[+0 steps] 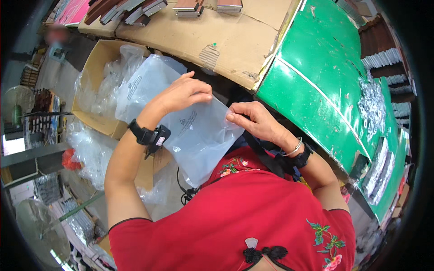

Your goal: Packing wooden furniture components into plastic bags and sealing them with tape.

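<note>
A frosted, see-through plastic bag (pixel 199 142) with small dark print hangs in front of me, over the carton's edge and near my lap. My right hand (pixel 257 119) pinches the bag's right corner between thumb and fingers. Higher up and to the left, my left hand (pixel 187 93) has its fingers bent at the bag's upper edge, closed on it, with one finger raised. The bag's upper left part (pixel 147 79) reaches toward an open cardboard box (pixel 92 63) of loose clear bags (pixel 122 70). Whatever lies under my left palm is hidden.
Ahead is a cardboard-covered table (pixel 244 49) with stacks of dark brown strips (pixel 189 6) at its far side. To the right stands a green-topped table (pixel 312 67) bearing a pile of clear plastic packets (pixel 372 106) and wrapped bundles (pixel 379 171). More crumpled plastic (pixel 92 151) lies at the left.
</note>
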{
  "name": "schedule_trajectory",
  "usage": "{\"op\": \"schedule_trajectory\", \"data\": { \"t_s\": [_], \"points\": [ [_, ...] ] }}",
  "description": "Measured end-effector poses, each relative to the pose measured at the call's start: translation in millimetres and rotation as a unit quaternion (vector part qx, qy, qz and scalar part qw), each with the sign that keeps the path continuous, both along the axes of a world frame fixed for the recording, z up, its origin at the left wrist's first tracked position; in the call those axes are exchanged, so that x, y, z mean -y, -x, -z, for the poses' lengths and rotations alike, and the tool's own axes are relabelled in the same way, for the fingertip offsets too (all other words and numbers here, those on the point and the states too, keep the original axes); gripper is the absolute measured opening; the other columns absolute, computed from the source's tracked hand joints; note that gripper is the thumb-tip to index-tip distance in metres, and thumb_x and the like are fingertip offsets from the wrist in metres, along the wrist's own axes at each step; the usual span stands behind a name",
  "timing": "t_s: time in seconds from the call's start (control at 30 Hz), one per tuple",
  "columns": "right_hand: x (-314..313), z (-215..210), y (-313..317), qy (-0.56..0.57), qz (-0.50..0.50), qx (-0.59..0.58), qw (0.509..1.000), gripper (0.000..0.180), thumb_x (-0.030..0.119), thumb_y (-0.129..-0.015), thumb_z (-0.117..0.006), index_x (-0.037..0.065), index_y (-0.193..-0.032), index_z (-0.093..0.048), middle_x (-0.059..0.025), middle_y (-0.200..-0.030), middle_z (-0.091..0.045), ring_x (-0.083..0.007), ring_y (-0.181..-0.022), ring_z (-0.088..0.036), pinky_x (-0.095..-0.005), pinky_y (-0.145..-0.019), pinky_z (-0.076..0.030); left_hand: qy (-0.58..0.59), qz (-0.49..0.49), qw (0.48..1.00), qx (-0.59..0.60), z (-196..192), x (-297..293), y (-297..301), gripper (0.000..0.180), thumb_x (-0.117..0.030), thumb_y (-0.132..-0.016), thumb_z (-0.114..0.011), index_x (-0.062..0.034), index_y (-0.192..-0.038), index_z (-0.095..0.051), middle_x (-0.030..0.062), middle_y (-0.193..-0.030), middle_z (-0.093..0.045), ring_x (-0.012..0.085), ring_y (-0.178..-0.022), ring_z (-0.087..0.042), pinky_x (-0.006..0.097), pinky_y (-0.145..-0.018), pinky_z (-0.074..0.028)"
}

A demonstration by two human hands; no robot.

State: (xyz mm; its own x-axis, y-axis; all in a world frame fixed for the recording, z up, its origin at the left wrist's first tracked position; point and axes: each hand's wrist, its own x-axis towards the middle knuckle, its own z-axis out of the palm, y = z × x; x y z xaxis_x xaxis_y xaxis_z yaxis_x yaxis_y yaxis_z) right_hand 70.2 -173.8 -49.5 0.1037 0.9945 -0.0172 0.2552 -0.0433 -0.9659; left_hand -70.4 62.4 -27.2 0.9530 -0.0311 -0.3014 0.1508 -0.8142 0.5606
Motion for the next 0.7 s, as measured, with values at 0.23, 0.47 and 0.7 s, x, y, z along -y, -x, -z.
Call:
{"op": "schedule_trajectory", "data": {
  "t_s": [0.23, 0.47, 0.7],
  "points": [
    [2.5, -0.3, 0.1, 0.019, 0.127, 0.079, 0.989, 0.022, 0.021, -0.103, -0.062, 0.003, -0.090, -0.062, -0.0069, -0.062, -0.051, -0.0158, -0.055, -0.048, -0.0339, -0.055, -0.041, 0.116, -0.134, 0.967, 0.184, 10.4, -17.2, 14.3, 0.024, -0.020, -0.102, -0.060, 0.0027, -0.095, -0.064, 0.0089, -0.077, -0.059, 0.0196, -0.073, -0.057, 0.032, -0.071, -0.048],
    [70.1, 6.2, -73.7, -0.009, 0.419, -0.064, 0.906, 0.027, 0.027, -0.106, -0.061, 0.002, -0.102, -0.071, 0.0076, -0.081, -0.061, -0.0039, -0.069, -0.050, -0.0237, -0.057, -0.039, -0.209, -0.361, 0.884, 0.210, 7.6, -108.8, 80.7, 0.028, -0.032, -0.103, -0.059, -0.0050, -0.098, -0.067, 0.0245, -0.085, -0.066, 0.0481, -0.080, -0.061, 0.050, -0.069, -0.049],
    [140.1, 52.4, -185.6, -0.073, 0.580, 0.039, 0.810, 0.028, 0.026, -0.105, -0.061, 0.000, -0.104, -0.073, 0.0064, -0.090, -0.064, -0.0045, -0.078, -0.051, -0.0247, -0.067, -0.042, -0.472, -0.355, 0.788, 0.175, 2.2, -92.8, 54.8, 0.035, -0.032, -0.100, -0.063, -0.0156, -0.130, -0.068, 0.0157, -0.124, -0.068, 0.0367, -0.116, -0.061, 0.053, -0.100, -0.044]
  ]
}}
